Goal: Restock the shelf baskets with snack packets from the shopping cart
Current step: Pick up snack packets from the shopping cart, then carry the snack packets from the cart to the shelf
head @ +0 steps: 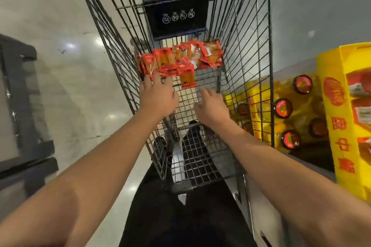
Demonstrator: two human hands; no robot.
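Note:
Several red and orange snack packets (pixel 180 59) lie in a heap at the far end of the black wire shopping cart (pixel 247 50). My left hand (pixel 158 94) reaches into the cart, fingers spread, with its fingertips touching the near edge of the heap; it grips nothing that I can see. My right hand (pixel 211 106) hovers over the bare wire floor of the cart, fingers apart and empty, a little short of the packets. One packet (pixel 187 80) sticks out toward my hands. No shelf basket is visible.
A yellow carton (pixel 345 118) with red print stands at the right, beside bottles of yellow liquid with dark caps (pixel 283 108). A dark shelf unit (pixel 22 106) stands at the left on the pale glossy floor (pixel 70 78). My dark trousers and shoes show below the cart.

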